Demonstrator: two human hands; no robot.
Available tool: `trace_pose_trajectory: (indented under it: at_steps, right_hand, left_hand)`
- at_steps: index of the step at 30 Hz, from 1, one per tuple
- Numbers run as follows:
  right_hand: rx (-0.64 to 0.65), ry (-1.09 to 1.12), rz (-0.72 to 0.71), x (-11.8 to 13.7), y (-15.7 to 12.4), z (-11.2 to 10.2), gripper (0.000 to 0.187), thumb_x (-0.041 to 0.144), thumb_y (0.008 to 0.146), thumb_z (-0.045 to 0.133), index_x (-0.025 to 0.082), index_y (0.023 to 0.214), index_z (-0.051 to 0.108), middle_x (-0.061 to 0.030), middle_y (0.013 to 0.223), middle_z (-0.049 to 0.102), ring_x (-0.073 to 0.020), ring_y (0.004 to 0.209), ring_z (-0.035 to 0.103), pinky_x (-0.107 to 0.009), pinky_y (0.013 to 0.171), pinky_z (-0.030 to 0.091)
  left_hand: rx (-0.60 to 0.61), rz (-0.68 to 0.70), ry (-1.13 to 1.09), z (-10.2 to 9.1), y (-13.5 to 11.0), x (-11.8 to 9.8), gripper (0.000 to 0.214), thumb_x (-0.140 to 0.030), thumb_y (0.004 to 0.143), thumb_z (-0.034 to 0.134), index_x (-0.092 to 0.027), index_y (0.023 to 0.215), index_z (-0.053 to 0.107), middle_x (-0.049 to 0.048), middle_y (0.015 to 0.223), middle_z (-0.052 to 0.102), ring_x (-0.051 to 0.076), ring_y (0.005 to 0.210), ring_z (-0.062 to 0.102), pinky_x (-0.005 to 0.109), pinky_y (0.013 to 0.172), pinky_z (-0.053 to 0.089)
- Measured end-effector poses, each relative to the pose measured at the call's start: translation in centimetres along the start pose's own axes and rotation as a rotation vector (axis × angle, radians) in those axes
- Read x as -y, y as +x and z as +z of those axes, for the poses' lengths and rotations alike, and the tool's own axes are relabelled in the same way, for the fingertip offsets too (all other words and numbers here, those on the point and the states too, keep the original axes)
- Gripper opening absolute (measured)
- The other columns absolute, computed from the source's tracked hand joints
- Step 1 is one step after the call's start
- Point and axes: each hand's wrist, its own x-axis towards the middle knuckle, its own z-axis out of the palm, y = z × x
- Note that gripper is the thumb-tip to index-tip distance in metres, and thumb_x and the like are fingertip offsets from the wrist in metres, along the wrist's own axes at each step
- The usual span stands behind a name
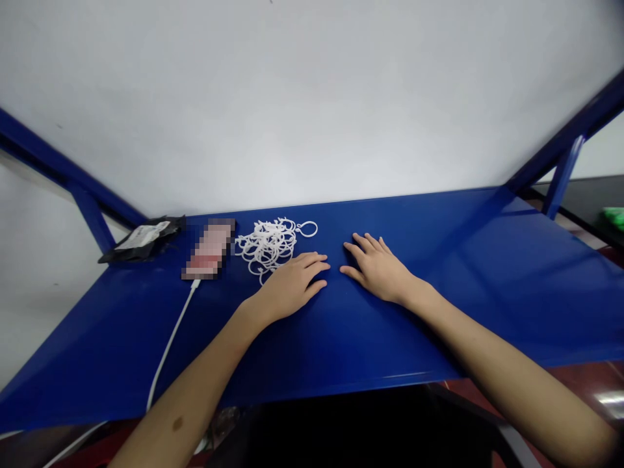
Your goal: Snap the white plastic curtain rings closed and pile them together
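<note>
Both of my hands lie flat, palm down, on a blue shelf (487,286). My left hand (292,283) rests with fingers stretched out, just right of and below a pile of white plastic rings (268,246); its fingertips are close to the pile but hold nothing. My right hand (377,266) lies open a little to the right, fingers pointing toward the left hand, with bare shelf around it.
A phone (208,257) lies left of the rings, with a white cable (168,344) running off the shelf's front edge. A black packet (141,239) sits at the far left by a blue frame post (92,218). A white wall stands behind.
</note>
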Motion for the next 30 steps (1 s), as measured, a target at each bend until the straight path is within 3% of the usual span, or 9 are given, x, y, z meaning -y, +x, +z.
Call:
trace_pose_trajectory:
  at_steps: [21,23,26,30]
  right_hand:
    - [-0.007,0.0,-0.005,0.0,0.0,-0.1,0.066,0.056,0.099,0.042,0.012,0.149,0.044,-0.0226,0.158,0.035,-0.043,0.146,0.031,-0.062,0.115,0.03]
    - [-0.01,0.004,-0.005,0.0,0.0,-0.1,0.066,0.056,0.099,0.042,0.012,0.149,0.045,-0.0224,0.157,0.035,-0.0429,0.145,0.032,-0.063,0.115,0.03]
    - [0.002,0.008,-0.002,0.0,0.0,-0.1,0.067,0.057,0.099,0.041,0.012,0.149,0.045,-0.0222,0.158,0.035,-0.0435,0.146,0.031,-0.063,0.115,0.029]
    - [0.017,0.011,-0.003,0.0,0.0,-0.2,0.068,0.058,0.099,0.04,0.012,0.15,0.044,-0.022,0.158,0.034,-0.0443,0.146,0.029,-0.062,0.116,0.029]
  left_hand:
    - [-0.028,0.029,0.001,0.1,0.0,0.0,0.033,-0.032,0.1,0.051,-0.022,0.129,0.061,0.0064,0.141,0.059,0.025,0.136,0.049,0.046,0.113,0.042]
    - [-0.085,0.042,-0.005,0.0,0.1,0.1,0.028,-0.031,0.1,0.05,-0.022,0.124,0.063,0.0054,0.133,0.064,0.023,0.127,0.056,0.044,0.11,0.045]
    - [-0.301,-0.002,0.032,-0.8,0.2,1.3,0.023,-0.027,0.1,0.047,-0.023,0.112,0.067,0.0038,0.114,0.071,0.021,0.109,0.062,0.042,0.104,0.048]
    - [-0.573,-0.232,0.215,-2.2,-0.4,5.0,0.028,-0.019,0.097,0.044,-0.021,0.112,0.067,0.0083,0.115,0.068,0.028,0.111,0.056,0.048,0.101,0.045]
